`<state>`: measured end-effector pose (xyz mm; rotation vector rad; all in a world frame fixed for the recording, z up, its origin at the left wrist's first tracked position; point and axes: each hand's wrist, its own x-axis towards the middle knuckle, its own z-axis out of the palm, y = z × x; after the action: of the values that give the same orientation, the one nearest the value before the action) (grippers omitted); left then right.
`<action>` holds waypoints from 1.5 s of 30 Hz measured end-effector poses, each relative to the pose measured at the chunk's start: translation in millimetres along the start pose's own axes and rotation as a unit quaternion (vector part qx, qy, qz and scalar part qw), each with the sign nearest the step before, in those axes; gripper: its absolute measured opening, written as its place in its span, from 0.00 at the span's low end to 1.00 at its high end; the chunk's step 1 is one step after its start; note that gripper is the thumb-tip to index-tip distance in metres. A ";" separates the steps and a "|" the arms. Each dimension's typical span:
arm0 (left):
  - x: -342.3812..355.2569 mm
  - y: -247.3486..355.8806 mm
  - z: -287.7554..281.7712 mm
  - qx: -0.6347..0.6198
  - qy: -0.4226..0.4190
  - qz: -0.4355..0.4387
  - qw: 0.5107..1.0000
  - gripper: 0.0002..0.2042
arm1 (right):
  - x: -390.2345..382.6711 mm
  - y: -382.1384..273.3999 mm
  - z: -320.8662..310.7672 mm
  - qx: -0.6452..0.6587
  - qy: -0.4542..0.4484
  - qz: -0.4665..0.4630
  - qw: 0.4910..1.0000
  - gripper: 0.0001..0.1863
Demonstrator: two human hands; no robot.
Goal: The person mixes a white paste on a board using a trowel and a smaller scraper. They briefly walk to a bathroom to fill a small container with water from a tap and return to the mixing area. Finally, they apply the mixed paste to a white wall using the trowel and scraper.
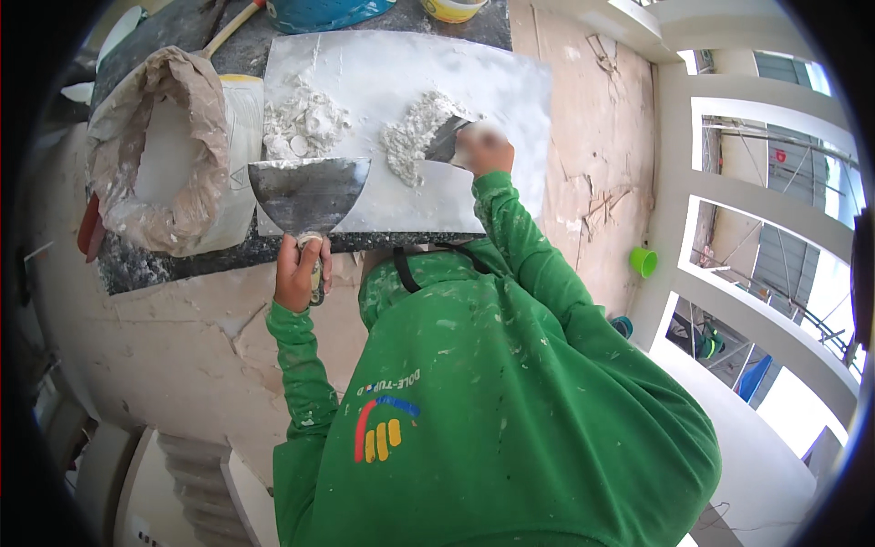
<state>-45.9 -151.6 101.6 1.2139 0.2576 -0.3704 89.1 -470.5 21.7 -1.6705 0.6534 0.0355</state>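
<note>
Taking board (410, 208) as reference; it's lying flat on dark table (173, 268). Right hand (488, 150) is sitting over board's right half, fingers wrapping around scraper (447, 139); handle is hiding in the fist, finger detail blurring out. Scraper is pointing left from the fingers, long axis running across board, front end meeting right pile (415, 128) around board's middle. So right pile is lying just left of those fingers, right hand being nearer. Left hand (301, 271) is gripping wide knife (310, 193) by the handle at board's near edge, fingers curling closed; blade is reaching over board's near left, edge facing left pile (305, 123). Can't tell if they're touching. Bag (205, 196) is standing at board's left side, crowding wide knife. Blue tub (328, 14) and yellow bowl (453, 10) are sitting past board's far edge. Green bucket (643, 263) is standing well right of board.
</note>
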 end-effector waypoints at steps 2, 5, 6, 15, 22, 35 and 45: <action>-12.0 -8.0 -5.5 -0.016 0.027 -0.003 0.999 0.08 | -2.5 -14.1 -17.5 0.043 -0.002 0.005 0.999 0.17; -26.7 -21.2 -8.0 -0.039 0.055 -0.010 0.998 0.09 | 17.9 -1.2 -65.2 -0.015 -0.004 -0.013 1.000 0.17; -31.5 -24.7 -7.6 -0.043 0.063 -0.012 0.997 0.09 | 31.1 13.7 -85.2 -0.056 -0.017 0.003 0.998 0.18; -49.8 -35.4 4.2 -0.043 0.110 -0.012 0.993 0.09 | 139.7 38.3 -51.7 -0.266 -0.068 -0.064 0.959 0.27; -59.2 -39.4 29.4 -0.045 0.160 -0.018 0.986 0.09 | 79.8 -97.6 47.9 -0.435 -0.290 -0.443 0.728 0.11; -75.2 -82.3 60.9 -0.109 0.241 -0.007 0.964 0.08 | 195.8 -79.2 5.2 -0.443 -0.412 -0.182 0.776 0.22; -115.0 -98.1 93.5 -0.125 0.317 -0.015 0.940 0.09 | 162.4 -40.4 167.1 -0.450 -0.555 -0.383 0.586 0.20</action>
<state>-191.4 -253.3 92.7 1.0478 0.8543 0.0439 298.3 -379.1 -40.3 -2.2554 -1.2990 0.8436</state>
